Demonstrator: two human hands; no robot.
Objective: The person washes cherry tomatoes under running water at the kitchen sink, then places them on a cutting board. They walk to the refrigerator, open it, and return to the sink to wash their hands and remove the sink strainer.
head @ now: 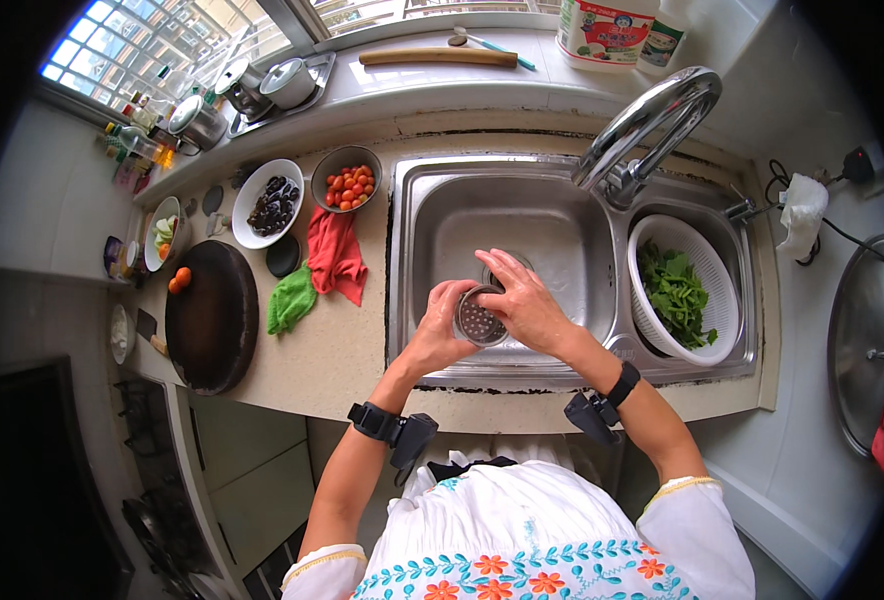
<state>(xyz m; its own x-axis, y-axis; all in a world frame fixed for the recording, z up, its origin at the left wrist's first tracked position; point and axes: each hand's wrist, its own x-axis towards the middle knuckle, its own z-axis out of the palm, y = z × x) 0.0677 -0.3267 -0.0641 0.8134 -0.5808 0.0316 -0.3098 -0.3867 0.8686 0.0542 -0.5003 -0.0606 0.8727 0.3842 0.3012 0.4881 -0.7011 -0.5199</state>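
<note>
Over the large basin of a stainless steel sink (442, 217), my left hand (438, 326) is curled around a metal sink strainer basket (479, 319). Small round holes show in the strainer's bottom, and its mouth faces up towards me. My right hand (528, 304) is on the strainer's right side, its thumb reaching over the rim into the opening and its fingers stretched past the far side. Both hands look wet. Behind the fingers, the drain (513, 262) is partly hidden.
The chrome faucet (652, 124) arches behind the sink. Leafy greens (671, 289) fill a white colander (723, 300) in the right basin. To the left are cherry tomatoes (348, 187), a white bowl of dark food (273, 206), red (335, 251) and green cloths (292, 298), and a round chopping board (213, 322).
</note>
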